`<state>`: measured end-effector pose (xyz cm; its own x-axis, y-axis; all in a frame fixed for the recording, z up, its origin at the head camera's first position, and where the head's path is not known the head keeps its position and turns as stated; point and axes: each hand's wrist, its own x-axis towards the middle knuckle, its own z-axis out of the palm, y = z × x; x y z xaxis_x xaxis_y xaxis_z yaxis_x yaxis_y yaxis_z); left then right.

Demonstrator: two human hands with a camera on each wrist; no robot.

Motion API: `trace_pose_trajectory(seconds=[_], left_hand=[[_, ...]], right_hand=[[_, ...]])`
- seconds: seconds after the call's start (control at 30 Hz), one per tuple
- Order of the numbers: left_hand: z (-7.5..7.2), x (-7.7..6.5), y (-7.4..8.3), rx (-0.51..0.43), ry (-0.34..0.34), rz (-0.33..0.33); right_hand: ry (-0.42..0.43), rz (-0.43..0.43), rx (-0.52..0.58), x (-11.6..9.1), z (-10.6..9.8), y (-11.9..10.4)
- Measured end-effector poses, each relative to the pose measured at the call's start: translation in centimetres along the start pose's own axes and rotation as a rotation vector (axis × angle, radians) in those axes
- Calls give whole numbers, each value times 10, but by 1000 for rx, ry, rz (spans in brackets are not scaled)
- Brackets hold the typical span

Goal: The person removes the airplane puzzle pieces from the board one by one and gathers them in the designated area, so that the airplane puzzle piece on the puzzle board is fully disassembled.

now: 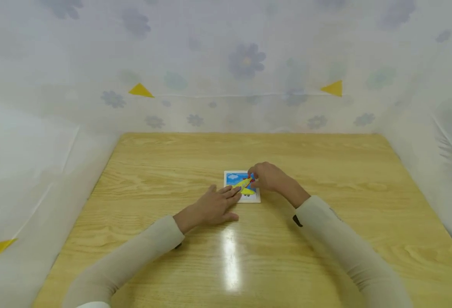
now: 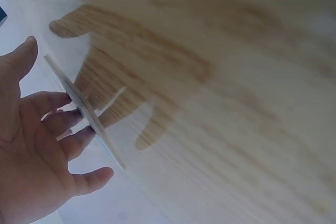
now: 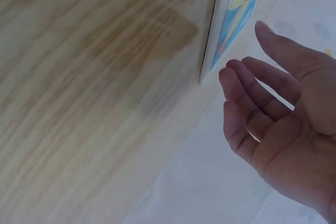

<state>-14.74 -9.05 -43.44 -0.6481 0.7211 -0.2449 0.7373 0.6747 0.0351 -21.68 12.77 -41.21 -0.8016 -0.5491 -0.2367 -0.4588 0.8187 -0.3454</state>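
A small square board (image 1: 231, 176) lies flat on the table, with a white border and a picture of a yellow airplane against blue sky. Across its lower left part rest the extended fingers of my left hand (image 1: 214, 205), covering some of the picture. In the left wrist view, the board (image 2: 86, 111) appears edge-on at those fingertips, and the left thumb stands away from it. My right hand (image 1: 272, 176) hovers by the board's upper right edge. Seen in the right wrist view, that hand (image 3: 283, 119) has loosely bent fingers with nothing between them, beside the board (image 3: 231, 24).
The glossy wood-grain table (image 1: 164, 158) extends around the board on all sides. A pale flowered sheet (image 1: 206, 51) hangs behind it and along both sides. Yellow triangles (image 1: 141, 90) are attached to the sheet.
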Motion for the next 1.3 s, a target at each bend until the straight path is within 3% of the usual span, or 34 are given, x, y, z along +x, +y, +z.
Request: trace_pose_trajectory(seconds=[0.27, 0.57, 1.3], left_hand=[[0, 2, 2, 19, -21, 2], [1, 2, 2, 17, -19, -2], [-1, 1, 2, 44, -23, 14]], right_hand=[[88, -36, 75, 18, 10, 2], [35, 1, 140, 37, 19, -14], [27, 25, 224, 40, 23, -15]])
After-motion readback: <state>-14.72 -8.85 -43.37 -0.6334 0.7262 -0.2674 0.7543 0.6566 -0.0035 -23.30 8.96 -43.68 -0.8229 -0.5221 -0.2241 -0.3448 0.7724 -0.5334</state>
